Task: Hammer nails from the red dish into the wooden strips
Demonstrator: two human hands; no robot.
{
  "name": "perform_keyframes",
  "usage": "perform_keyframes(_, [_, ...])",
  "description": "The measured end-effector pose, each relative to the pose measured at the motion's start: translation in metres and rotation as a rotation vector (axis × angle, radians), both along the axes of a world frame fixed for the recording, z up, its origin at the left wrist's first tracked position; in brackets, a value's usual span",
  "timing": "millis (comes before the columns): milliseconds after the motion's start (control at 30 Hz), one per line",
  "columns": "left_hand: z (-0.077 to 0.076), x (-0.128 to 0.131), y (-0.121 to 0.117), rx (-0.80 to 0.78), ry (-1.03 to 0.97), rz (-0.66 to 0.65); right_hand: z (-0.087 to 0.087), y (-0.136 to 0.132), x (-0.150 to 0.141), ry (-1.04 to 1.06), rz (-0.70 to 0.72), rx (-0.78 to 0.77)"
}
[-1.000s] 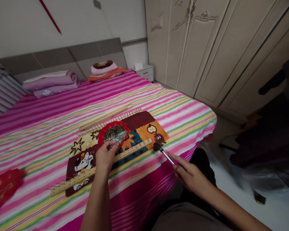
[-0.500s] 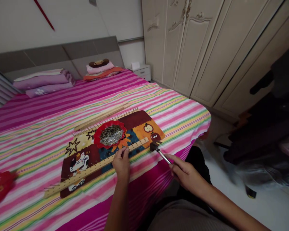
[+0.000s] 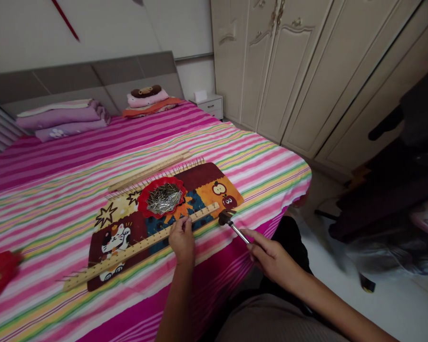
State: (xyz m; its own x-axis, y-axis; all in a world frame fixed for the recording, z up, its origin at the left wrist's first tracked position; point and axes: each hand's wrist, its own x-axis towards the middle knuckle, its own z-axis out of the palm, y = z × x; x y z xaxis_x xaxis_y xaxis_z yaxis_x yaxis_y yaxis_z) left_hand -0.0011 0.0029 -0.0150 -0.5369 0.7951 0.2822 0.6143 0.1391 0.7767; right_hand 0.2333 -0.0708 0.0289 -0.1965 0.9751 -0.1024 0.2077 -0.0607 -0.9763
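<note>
My left hand is closed in a pinch over a long wooden strip; whatever sits between its fingertips is too small to make out. Thin nails stand in the strip to the right of that hand and near its left end, and small holes or marks run along it. My right hand grips the shiny metal handle of a hammer. The hammer's dark head is beside the strip's right end, apart from my left hand. Behind the strip sits a red scalloped bowl heaped with loose nails.
A patterned mat lies under the strip and bowl on the striped bed cover. Beyond the bowl are more wooden strips, one bristling with nails. A red object lies at left. Folded bedding rests near the headboard.
The hammer and my right hand have shifted slightly left. My left hand stays pinched at the strip, and the view has moved a little.
</note>
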Motion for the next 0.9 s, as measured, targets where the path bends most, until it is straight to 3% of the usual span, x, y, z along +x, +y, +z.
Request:
perform_keyframes(267, [-0.009,0.002,-0.004,0.106,0.163,-0.054,0.019,0.018,-0.024,-0.057,0.083,0.106])
perform_keyframes(633, [-0.01,0.006,-0.004,0.116,0.196,-0.069,0.036,0.047,-0.064,-0.09,0.204,0.337])
perform_keyframes(767, [-0.007,0.007,-0.006,0.068,0.189,-0.071,0.033,0.051,-0.066,-0.129,0.269,0.327])
perform_keyframes(900, [-0.005,0.007,-0.005,0.063,0.172,-0.071,0.033,0.046,-0.061,-0.136,0.221,0.294])
